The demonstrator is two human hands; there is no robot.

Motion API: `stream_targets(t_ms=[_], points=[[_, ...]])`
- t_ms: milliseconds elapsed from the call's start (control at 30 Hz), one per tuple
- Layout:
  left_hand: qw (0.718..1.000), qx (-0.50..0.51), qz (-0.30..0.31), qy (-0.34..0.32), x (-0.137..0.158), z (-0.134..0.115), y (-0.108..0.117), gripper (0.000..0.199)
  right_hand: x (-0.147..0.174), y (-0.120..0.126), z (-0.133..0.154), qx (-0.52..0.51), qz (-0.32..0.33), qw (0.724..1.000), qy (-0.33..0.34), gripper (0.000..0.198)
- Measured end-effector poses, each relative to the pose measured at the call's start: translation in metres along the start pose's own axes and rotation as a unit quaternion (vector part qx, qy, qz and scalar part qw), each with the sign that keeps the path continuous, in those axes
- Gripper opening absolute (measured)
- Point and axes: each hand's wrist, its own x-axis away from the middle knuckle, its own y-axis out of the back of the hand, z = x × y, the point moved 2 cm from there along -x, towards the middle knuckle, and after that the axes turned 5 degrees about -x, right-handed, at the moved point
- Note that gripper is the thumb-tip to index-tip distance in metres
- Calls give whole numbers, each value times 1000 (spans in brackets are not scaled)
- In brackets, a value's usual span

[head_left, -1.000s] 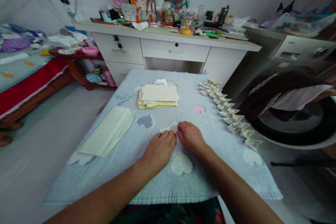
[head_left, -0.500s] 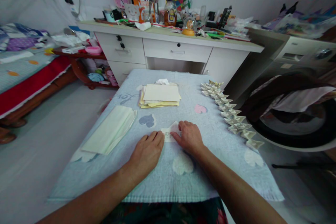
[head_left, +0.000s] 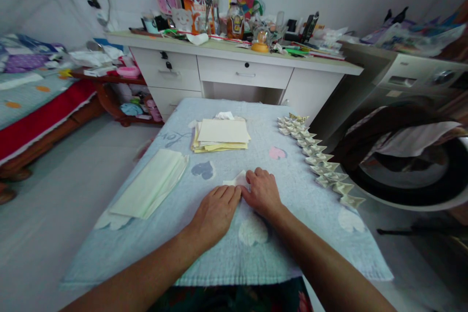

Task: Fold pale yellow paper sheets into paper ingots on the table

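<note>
A small white piece of folded paper [head_left: 237, 180] lies on the cloth-covered table, with one corner pointing up and away. My left hand [head_left: 218, 208] has its fingers held together and pressed down on the paper's near side, covering much of it. On the right end, my right hand [head_left: 262, 191] is closed, with thumb and curled fingers gripping the paper. The two hands meet at the left fingertips and right thumb. Beyond them sits a stack of cream and yellow paper sheets [head_left: 224, 131]. To the left is a pile of long pale-green paper [head_left: 151, 183].
Folded paper boats [head_left: 316, 158] stand in a staggered line along the table's right side. The blue patterned tablecloth [head_left: 219, 265] hangs near my lap. Behind is a cluttered desk [head_left: 219, 51]; a washing machine [head_left: 400, 75] with clothes in its door stands at right.
My left hand has slid right and slightly up over the paper, hiding its printed marks and reaching the right thumb. My right hand stays almost in place. The camera view shifts slightly.
</note>
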Motion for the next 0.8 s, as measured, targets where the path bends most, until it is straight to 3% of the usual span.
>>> stream_targets(t_ms=[233,367,467,667,800], points=[[998,14,64,9,-7,0,5,34,2,5,-21,-30,-30,999,-32,43],[997,7,78,7,-10,-1,11,34,0,4,-46,-36,7,998,-49,73],[996,10,87,6,-10,0,13,34,0,6,-62,-44,47,996,-58,79],[996,35,80,-2,-13,7,20,29,1,14,-80,-74,85,993,-30,78],[994,67,85,-12,-20,15,22,24,1,20,-80,-126,72,989,15,72]])
